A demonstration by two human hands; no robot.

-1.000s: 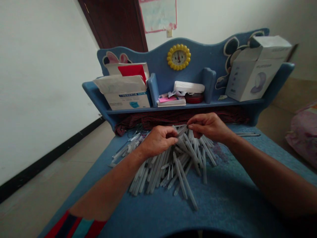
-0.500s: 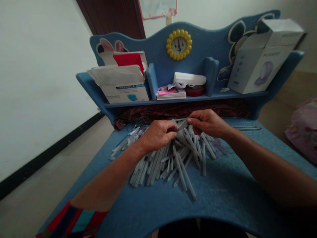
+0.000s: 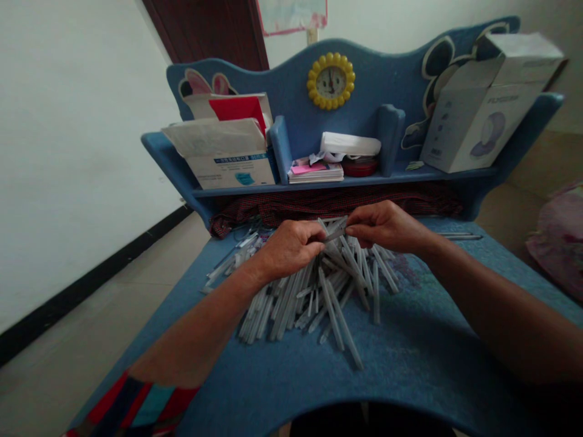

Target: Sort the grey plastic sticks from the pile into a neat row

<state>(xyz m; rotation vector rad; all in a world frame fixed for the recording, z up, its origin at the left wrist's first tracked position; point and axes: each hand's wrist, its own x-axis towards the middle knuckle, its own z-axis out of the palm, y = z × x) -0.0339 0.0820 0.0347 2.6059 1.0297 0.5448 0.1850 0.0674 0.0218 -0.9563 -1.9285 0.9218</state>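
Above a loose heap of translucent whitish plastic tubes [image 3: 285, 306], my two hands face each other. A thin translucent tube [image 3: 336, 234] spans the gap between them. My left hand [image 3: 294, 247] pinches its left end between thumb and fingers. At its right end, my right hand [image 3: 382, 226] pinches with thumb and forefinger; the fingertips partly hide that end. Most tubes in the heap point towards me, some crossing each other, and part of the heap is hidden behind my hands.
The heap lies on a blue table [image 3: 401, 364]. Behind it, a blue shelf holds a mask box [image 3: 237, 173], a stack of papers [image 3: 316, 176] and a white carton [image 3: 469, 121]. Dark checked cloth [image 3: 291, 206] lies beneath the shelf. Thin rods [image 3: 460, 236] rest at the right.
My right hand has shifted very slightly to the right along with the whole view. Both hands keep their pinch on the tube; the heap looks the same.
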